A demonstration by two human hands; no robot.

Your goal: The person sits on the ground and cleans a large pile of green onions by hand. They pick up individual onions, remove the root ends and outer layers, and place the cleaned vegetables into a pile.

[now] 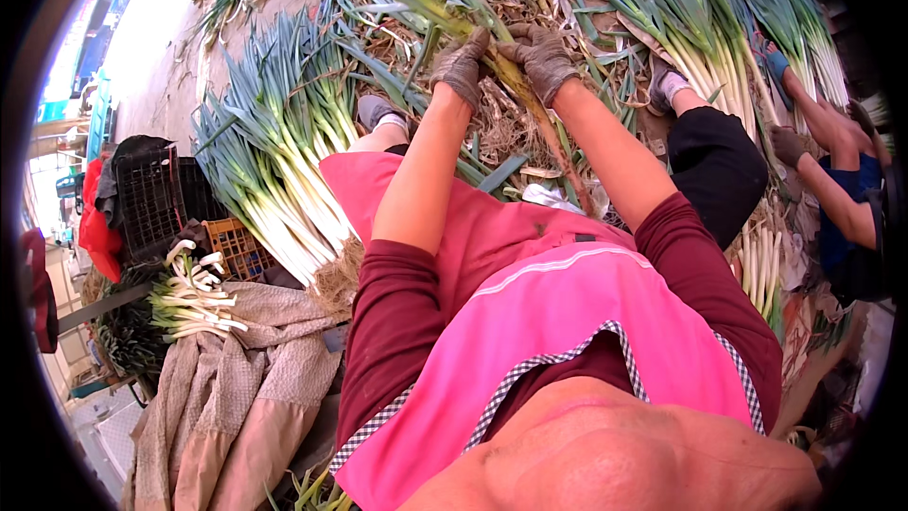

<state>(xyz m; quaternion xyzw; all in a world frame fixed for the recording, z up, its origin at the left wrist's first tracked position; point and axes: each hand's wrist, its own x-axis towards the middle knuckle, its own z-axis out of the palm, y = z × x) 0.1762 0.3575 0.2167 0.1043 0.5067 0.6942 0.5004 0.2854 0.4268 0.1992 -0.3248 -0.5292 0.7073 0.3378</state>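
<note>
Both my hands wear soiled grey-brown work gloves and meet at a yellowed, long green onion stalk (521,85) at the top middle. My left hand (460,67) has its fingers closed around the upper part of the stalk. Close beside it, my right hand (540,62) grips the same stalk, whose brownish lower end slants down towards my pink apron (567,312). Under my hands lie dry roots and peeled leaves (504,124). A large bundle of long green onions (284,156), white stems towards me, lies left of my legs.
More long green onions (702,35) lie at the upper right. A co-worker's gloved hand (787,145) and arms are at the far right. At left are black crates (149,195), an orange crate (237,248), trimmed onion stalks (202,298) and a draped beige cloth (234,383).
</note>
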